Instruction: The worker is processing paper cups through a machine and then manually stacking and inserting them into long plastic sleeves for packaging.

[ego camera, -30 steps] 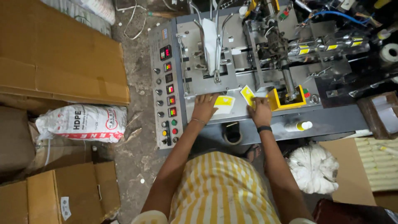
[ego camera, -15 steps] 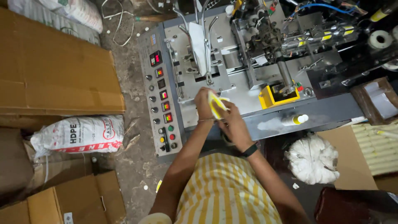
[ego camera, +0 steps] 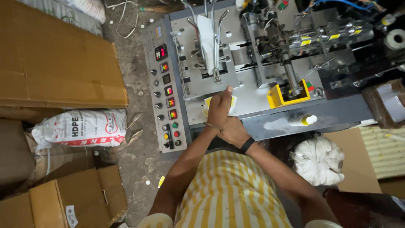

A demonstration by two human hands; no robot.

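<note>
Floor (ego camera: pixel 139 84): dusty grey concrete, littered, to your left | flattened cardboard sheets (ego camera: pixel 55 63) lie beyond a white printed sack (ego camera: pixel 80 128) | open carton (ego camera: pixel 63 198) nearest you | grey machine (ego camera: pixel 261 71) ahead | white bag (ego camera: pixel 318 160) at your right.

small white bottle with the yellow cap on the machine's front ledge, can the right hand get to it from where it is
Probably yes. The bottle lies on the grey ledge with nothing over or in front of it, off to the right of the right hand, which sits by the left hand at the yellow packet.
</note>
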